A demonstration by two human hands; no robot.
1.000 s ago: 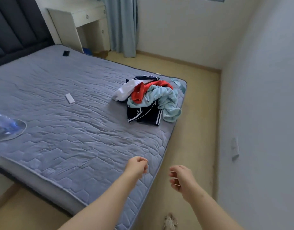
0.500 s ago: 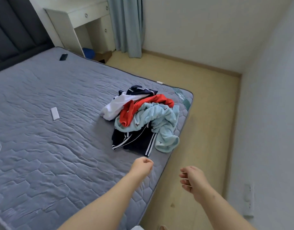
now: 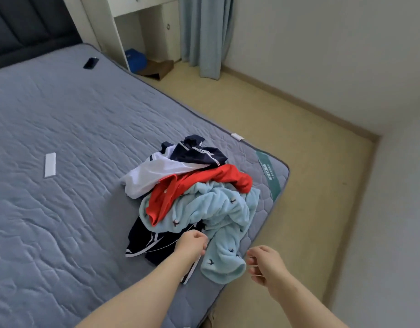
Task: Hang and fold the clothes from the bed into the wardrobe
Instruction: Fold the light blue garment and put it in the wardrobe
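Facing the near right corner of the bed [image 3: 62,114], the person has both bare hands out in front. Left hand [image 3: 192,243] hangs over the dark striped garment [image 3: 145,242] at the near side of the clothes pile [image 3: 192,197]. Its fingers are curled inward right at the edge of the light blue fleece [image 3: 218,209]; whether they pinch any cloth cannot be told. Right hand [image 3: 267,265] is just beside the cuff of the fleece's near sleeve, past the mattress edge and above the floor [image 3: 299,174]. Its fingers are loosely bent with nothing in them (fingertips close to the cuff, contact unclear).

Pile sits by the bed's near right corner: blue fleece on top and nearest, red garment [image 3: 180,192] across it, white garment [image 3: 154,176] to the left, navy piece with white piping [image 3: 197,152] on the far side. Green label strip [image 3: 269,176] on the mattress just right of the pile.

Elsewhere on the bed: a flat white bar [image 3: 49,165] to the left, a black phone [image 3: 90,63] far off near the headboard [image 3: 26,24]. Beyond the bed: a white desk [image 3: 142,5] with a blue object [image 3: 135,60] and a brown bag [image 3: 159,68] under it, and a grey-blue curtain [image 3: 204,31] to its right.
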